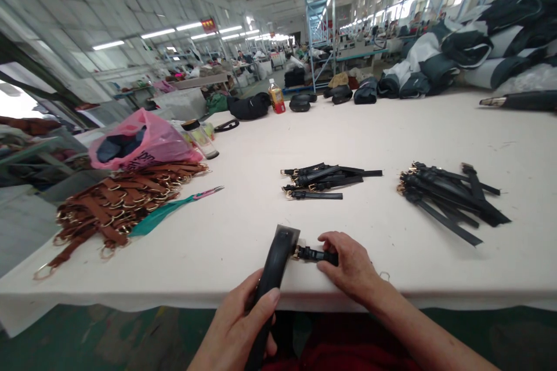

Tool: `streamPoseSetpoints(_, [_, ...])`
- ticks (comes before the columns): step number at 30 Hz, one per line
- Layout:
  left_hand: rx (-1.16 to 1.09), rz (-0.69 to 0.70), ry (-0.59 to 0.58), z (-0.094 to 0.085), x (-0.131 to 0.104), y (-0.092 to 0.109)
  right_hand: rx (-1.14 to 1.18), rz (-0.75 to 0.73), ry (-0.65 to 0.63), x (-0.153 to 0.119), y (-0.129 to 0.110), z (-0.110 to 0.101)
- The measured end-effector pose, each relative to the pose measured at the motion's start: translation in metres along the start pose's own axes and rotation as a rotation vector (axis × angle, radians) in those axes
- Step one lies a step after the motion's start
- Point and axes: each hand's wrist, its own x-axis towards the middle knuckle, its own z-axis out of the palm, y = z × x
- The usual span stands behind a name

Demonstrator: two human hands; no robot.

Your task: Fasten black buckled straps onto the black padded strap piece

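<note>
My left hand (241,327) grips a wide black strap (274,266) that rises from below the table's front edge onto the white table (243,226). My right hand (350,266) presses a short black buckle strap (315,255) flat on the table, its gold buckle touching the wide strap's end. Beyond my hands lie two piles of black buckle straps, one in the middle (324,179) and a larger one to the right (450,194).
A heap of brown straps with gold rings (117,202) lies at the left, beside a pink plastic bag (141,141) and teal-handled scissors (174,208). A jar (200,137), a bottle (277,96) and black bags (248,107) stand farther back. Rolled dark fabric (470,51) fills the far right.
</note>
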Motion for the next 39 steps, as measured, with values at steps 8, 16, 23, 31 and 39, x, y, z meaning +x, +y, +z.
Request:
streamPoseSetpoints(8, [-0.004, -0.023, -0.091, 0.000, -0.005, 0.003, -0.021, -0.003, -0.015, 0.000, -0.002, -0.001])
streamPoseSetpoints(16, [0.024, -0.067, -0.178, -0.016, 0.020, 0.022, -0.036, -0.016, -0.013, 0.000, -0.002, -0.001])
streamPoseSetpoints(23, [0.046, -0.138, -0.205, -0.024, 0.017, 0.023, -0.033, -0.012, -0.020, 0.000, -0.003, -0.002])
streamPoseSetpoints(31, [0.058, -0.197, -0.163, -0.029, -0.012, 0.012, -0.062, -0.011, -0.032, 0.001, -0.004, -0.003])
streamPoseSetpoints(39, [0.019, -0.169, -0.128, -0.027, -0.025, -0.005, -0.126, -0.002, -0.061, -0.001, -0.009, -0.006])
